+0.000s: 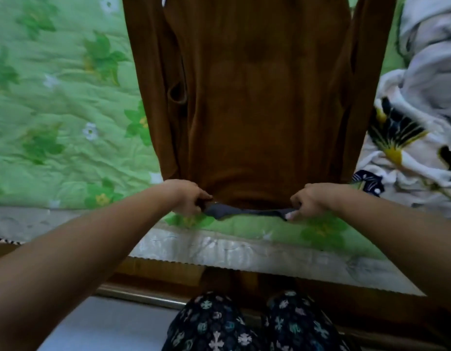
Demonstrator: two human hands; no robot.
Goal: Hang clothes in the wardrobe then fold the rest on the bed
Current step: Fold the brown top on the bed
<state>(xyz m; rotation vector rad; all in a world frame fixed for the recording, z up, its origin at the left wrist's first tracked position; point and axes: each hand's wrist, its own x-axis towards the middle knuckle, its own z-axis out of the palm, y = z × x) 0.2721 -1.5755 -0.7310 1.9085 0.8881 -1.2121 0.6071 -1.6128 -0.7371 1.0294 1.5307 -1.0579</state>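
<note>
Item: brown garment (257, 97), spread flat on the bed (55, 110). We pinch its dark grey band (244, 212) at the near edge, left hand (186, 198) and right hand (310, 202) both gripping. Folding barely begun, we judge. Patterned heap (421, 122) at right unfolded; wardrobe out of view.

1. You face a bed (24, 171) that fills the upper part of the view. It is covered by a creased light green quilt (67, 59) printed with darker green leaves and small white flowers.
2. Below the quilt's near edge you see the pale mattress side (219, 252), which has a faint embossed pattern.
3. Under it runs a brown wooden frame (158, 271), with a metal strip (133, 295) along its foot.
4. The floor (105, 323) at lower left is pale grey-blue.
5. The light is soft and even.
</note>
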